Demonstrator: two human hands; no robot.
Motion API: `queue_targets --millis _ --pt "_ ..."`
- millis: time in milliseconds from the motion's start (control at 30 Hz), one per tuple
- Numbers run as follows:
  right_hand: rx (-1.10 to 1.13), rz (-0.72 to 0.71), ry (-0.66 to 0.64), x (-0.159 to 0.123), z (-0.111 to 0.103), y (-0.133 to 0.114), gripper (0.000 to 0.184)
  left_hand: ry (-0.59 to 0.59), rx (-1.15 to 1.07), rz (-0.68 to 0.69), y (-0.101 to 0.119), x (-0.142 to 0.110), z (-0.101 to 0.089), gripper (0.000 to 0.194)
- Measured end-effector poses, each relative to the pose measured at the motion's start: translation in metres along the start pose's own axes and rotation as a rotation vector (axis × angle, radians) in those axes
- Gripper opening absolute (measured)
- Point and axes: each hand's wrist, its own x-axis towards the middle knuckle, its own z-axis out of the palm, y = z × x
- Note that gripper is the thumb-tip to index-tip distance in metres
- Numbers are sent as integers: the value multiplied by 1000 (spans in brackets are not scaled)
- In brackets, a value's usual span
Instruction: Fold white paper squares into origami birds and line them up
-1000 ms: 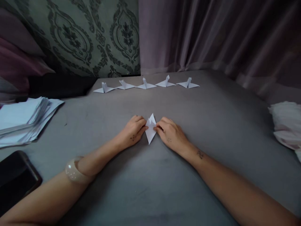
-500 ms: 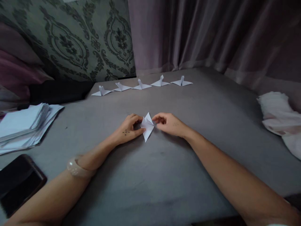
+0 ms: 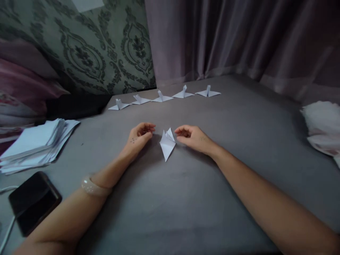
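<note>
A small piece of folded white paper (image 3: 167, 145) lies on the grey surface between my hands. It is diamond-shaped, with one point toward me and split points at the far end. To its left, my left hand (image 3: 140, 135) is apart from it, the fingers loosely curved with a gap to the thumb and nothing held. On the other side, my right hand (image 3: 195, 137) hovers close to the paper's right edge, fingers bent and thumb apart, holding nothing that I can see.
Several folded paper figures (image 3: 162, 97) stand in a row along the far side. A stack of white paper (image 3: 34, 141) lies at the left, with a dark phone (image 3: 34, 202) and white cable nearer me. Pale cloth (image 3: 322, 120) sits at the right, and a curtain (image 3: 217, 39) hangs behind.
My left hand has let go of the folded paper and moved away to the left. The right hand has barely moved. The view has shifted slightly, showing more of the left side.
</note>
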Motion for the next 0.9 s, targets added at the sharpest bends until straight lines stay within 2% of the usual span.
queue_targets --millis 100,200,533,633,700,833,900 --pt "-256 -128 -41 -4 8 0 24 90 -37 -41 -2 2 3 32" --pt "-400 -213 -61 -3 12 0 11 117 -36 -26 -3 2 5 27" --pt "-471 -267 -210 9 6 -7 16 131 -78 -17 -8 6 7 24" --pt "-478 -214 -168 7 7 -9 20 127 -69 -6 -5 5 6 24" --pt "-451 -147 -86 6 7 -9 25 39 -42 6 0 2 6 24" --pt "-282 -43 36 7 7 -3 28 -261 131 82 8 -8 8 28" --pt "-193 -23 68 7 7 0 27 -308 245 145 8 -12 9 32"
